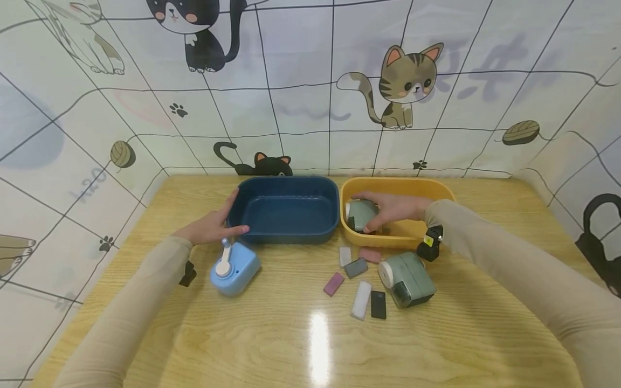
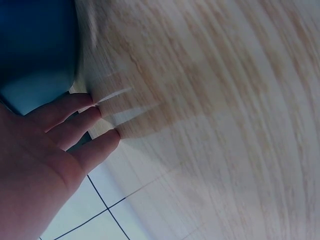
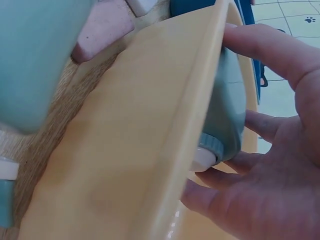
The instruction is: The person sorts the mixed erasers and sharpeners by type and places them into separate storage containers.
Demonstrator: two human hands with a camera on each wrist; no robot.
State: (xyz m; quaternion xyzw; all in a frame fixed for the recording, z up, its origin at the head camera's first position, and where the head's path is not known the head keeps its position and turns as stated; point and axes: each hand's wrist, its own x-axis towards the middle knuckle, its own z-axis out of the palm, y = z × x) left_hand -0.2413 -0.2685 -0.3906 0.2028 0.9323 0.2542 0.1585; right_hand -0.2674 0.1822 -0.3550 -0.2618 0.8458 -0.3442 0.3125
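Observation:
My right hand (image 1: 395,209) is inside the yellow bin (image 1: 402,241), its fingers and thumb round a grey-green pencil sharpener (image 1: 361,214). In the right wrist view the bin's wall hides part of that sharpener (image 3: 227,107), and a white knob shows on it. My left hand (image 1: 212,226) rests against the left end of the dark blue bin (image 1: 286,238), thumb over its front rim. Those fingers look fairly straight in the left wrist view, along the bin's outside. Just below that hand stands a light blue crank pencil sharpener (image 1: 235,269).
A second grey-green sharpener (image 1: 409,280) stands in front of the yellow bin. To its left lie several small blocks that look like erasers, among them a white one (image 1: 361,300), a black one (image 1: 378,305) and a purple one (image 1: 333,284). Cat-patterned cloth (image 1: 301,108) lines the table's back.

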